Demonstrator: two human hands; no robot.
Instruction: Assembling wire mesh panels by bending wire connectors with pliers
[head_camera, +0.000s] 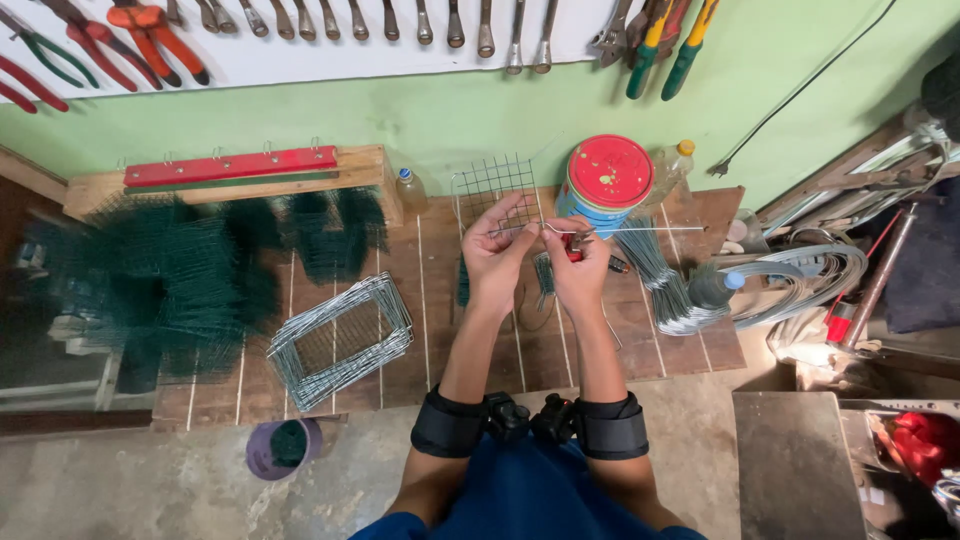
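Observation:
My left hand pinches the lower edge of a small square wire mesh panel that stands tilted over the wooden workbench. My right hand is closed on red-handled pliers and touches a thin straight wire that runs to the right from a small bent loop at the mesh. Both hands meet at the panel's lower right corner. Black bands wrap both forearms.
A stack of bare wire frames lies left of my arms. Green mesh piles fill the left. A red-lidded can, plastic bottles, a bundle of cut wires and a wire coil stand right. Tools hang on the wall.

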